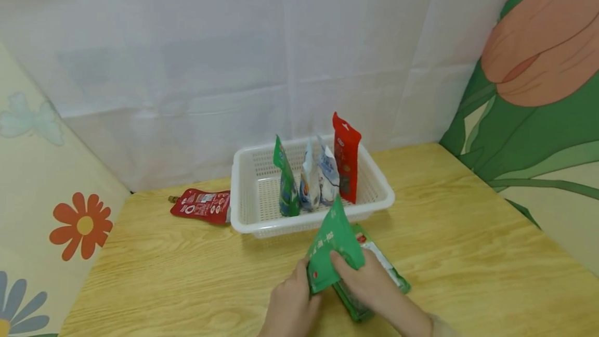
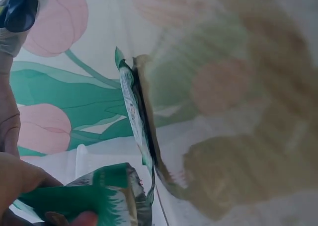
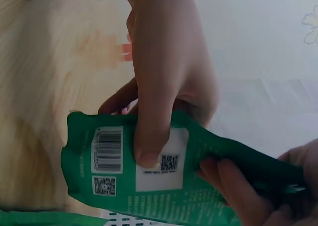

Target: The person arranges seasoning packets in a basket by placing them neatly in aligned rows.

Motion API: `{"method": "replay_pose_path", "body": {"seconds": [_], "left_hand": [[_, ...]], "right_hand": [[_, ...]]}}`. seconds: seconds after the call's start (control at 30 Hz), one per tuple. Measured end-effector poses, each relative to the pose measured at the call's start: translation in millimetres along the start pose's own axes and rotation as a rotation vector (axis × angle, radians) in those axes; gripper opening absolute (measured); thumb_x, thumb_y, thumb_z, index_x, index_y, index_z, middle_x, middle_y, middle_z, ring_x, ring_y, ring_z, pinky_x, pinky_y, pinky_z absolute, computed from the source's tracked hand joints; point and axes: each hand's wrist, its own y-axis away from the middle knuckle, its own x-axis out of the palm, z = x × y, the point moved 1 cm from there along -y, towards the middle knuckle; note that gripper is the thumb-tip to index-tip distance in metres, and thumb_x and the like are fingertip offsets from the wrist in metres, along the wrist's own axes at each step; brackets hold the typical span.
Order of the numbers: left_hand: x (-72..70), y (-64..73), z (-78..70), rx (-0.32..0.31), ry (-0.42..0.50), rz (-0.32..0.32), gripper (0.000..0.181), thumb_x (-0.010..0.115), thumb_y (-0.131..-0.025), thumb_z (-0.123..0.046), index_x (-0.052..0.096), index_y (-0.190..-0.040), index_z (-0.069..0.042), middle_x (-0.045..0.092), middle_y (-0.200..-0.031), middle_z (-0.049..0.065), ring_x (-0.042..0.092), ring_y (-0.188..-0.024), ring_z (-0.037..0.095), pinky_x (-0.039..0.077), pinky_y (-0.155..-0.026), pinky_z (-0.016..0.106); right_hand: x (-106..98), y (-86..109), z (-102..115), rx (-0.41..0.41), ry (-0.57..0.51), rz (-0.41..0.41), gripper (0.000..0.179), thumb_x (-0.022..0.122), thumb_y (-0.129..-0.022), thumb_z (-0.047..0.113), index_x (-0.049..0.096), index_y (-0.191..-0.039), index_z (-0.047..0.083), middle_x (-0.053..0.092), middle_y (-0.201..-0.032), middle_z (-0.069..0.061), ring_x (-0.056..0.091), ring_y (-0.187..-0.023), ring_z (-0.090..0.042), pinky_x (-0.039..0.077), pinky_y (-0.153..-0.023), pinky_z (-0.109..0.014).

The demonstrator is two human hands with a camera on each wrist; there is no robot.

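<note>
A green packet [image 1: 331, 248] with pale lettering is held up in front of the basket, tilted, between both hands. My left hand [image 1: 292, 295] grips its left lower edge. My right hand [image 1: 372, 280] holds the lower right side, thumb lying across the face. In the right wrist view the packet [image 3: 119, 186] turns its back, with a barcode and small square codes, and a thumb presses on the white label. A second green-and-white packet [image 1: 386, 264] lies flat on the table, partly hidden beneath my right hand and forearm. The left wrist view shows the held packet [image 2: 107, 191] at the bottom.
A white plastic basket [image 1: 241, 191] stands behind the hands. In it stand a green packet [image 1: 287, 191], two white-and-blue packets [image 1: 329, 173] and a red packet [image 1: 347, 160]. A red spouted pouch [image 1: 201, 205] lies against its left side. White cloth [image 1: 187, 66] hangs behind the table [image 1: 178, 274].
</note>
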Motion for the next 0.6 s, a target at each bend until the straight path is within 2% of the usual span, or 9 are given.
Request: {"method": "replay_pose_path", "body": {"seconds": [0.07,0.23,0.3,0.37,0.43,0.5,0.6], "left_hand": [[-2.0,-0.1,1.8,-0.007,0.029,-0.005,0.050,0.070,-0.077,-0.015,0.053,-0.121,0.002,0.071,-0.090,0.016,0.068,-0.068,0.029,0.052,-0.056,0.036],[-13.6,-2.2,6.1,-0.073,0.171,0.065,0.044,0.068,-0.084,-0.017,0.053,-0.122,-0.001,0.071,-0.090,0.013,0.070,-0.074,0.026,0.054,-0.058,0.033],[-20.6,-2.8,7.4,-0.120,0.247,0.102,0.041,0.067,-0.087,-0.019,0.053,-0.121,-0.001,0.072,-0.095,0.013,0.070,-0.079,0.024,0.055,-0.062,0.034],[-28.4,-2.9,8.5,-0.163,0.342,0.133,0.039,0.064,-0.089,-0.022,0.053,-0.120,-0.001,0.071,-0.099,0.015,0.069,-0.083,0.023,0.055,-0.063,0.032],[-37.0,-3.2,9.2,-0.207,0.441,0.172,0.039,0.062,-0.091,-0.025,0.052,-0.121,-0.001,0.070,-0.104,0.016,0.068,-0.087,0.022,0.055,-0.066,0.029],[-45.5,-3.5,10.2,-0.219,0.530,0.198,0.041,0.060,-0.092,-0.026,0.051,-0.122,0.000,0.069,-0.107,0.016,0.067,-0.090,0.021,0.055,-0.068,0.028],[-57.1,-3.2,11.9,-0.238,0.627,0.210,0.045,0.060,-0.093,-0.027,0.050,-0.125,0.002,0.068,-0.107,0.016,0.066,-0.093,0.020,0.056,-0.071,0.025]], "right_hand": [[-3,-2.9,3,-0.066,0.022,0.061,0.035,0.058,-0.093,0.031,0.065,-0.110,0.002,0.072,-0.100,-0.010,0.063,-0.082,-0.008,0.051,-0.069,-0.023],[-13,-8.4,8,-0.300,0.026,0.335,0.052,0.061,-0.093,0.032,0.049,-0.130,-0.004,0.068,-0.114,-0.016,0.068,-0.097,-0.019,0.055,-0.079,-0.024],[-19,-11.9,8,-0.355,0.048,0.352,0.053,0.059,-0.094,0.029,0.047,-0.134,-0.003,0.066,-0.119,-0.017,0.068,-0.102,-0.022,0.056,-0.080,-0.025],[-24,-19.0,8,-0.373,0.110,0.248,0.044,0.059,-0.095,0.027,0.054,-0.130,0.001,0.068,-0.115,-0.013,0.068,-0.099,-0.021,0.055,-0.079,-0.025],[-28,-30.2,5,-0.390,0.170,0.099,0.031,0.058,-0.095,0.020,0.061,-0.121,0.004,0.070,-0.110,-0.011,0.068,-0.094,-0.021,0.056,-0.079,-0.028],[-30,-43.7,0,-0.421,0.229,-0.041,0.023,0.058,-0.094,0.011,0.063,-0.115,0.003,0.070,-0.108,-0.012,0.067,-0.096,-0.025,0.056,-0.082,-0.035],[-28,-65.3,-12,-0.468,0.342,-0.144,0.023,0.058,-0.093,0.006,0.062,-0.114,0.000,0.066,-0.114,-0.017,0.063,-0.104,-0.033,0.053,-0.086,-0.047]]}}
